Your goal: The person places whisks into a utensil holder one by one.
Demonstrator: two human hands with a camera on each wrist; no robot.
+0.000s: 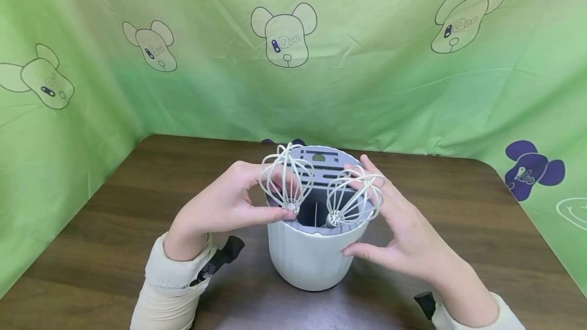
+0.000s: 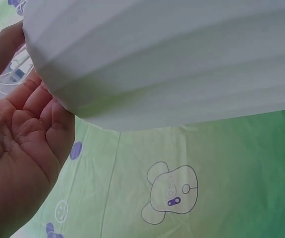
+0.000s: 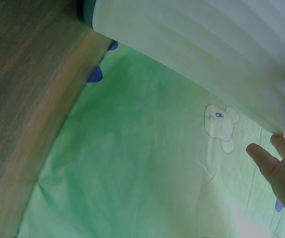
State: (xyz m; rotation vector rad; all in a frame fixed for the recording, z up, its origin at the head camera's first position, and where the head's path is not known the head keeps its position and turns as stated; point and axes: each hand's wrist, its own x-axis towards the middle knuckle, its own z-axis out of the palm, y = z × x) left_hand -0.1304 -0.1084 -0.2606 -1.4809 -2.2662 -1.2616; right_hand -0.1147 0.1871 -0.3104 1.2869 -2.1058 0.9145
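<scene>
A white ribbed utensil holder (image 1: pixel 312 258) with a grey slotted top stands upright on the table. Two whisks with cream-coloured wire heads stick up out of its front opening: the left whisk (image 1: pixel 286 177) nearly upright, the right whisk (image 1: pixel 355 197) leaning right. At the left rim, my left hand (image 1: pixel 224 202) pinches the left whisk low down, thumb in front and fingers behind the wires. My right hand (image 1: pixel 403 228) spreads around the holder's right side, thumb against its wall and fingers extended behind the right whisk. Both whisk handles are hidden inside the holder.
The brown wooden table (image 1: pixel 114 208) runs back to a green cloth backdrop (image 1: pixel 206 95) printed with bear heads. Dark wrist cameras (image 1: pixel 231 251) sit by the cuffs. Several narrow slots lie behind the holder's front opening.
</scene>
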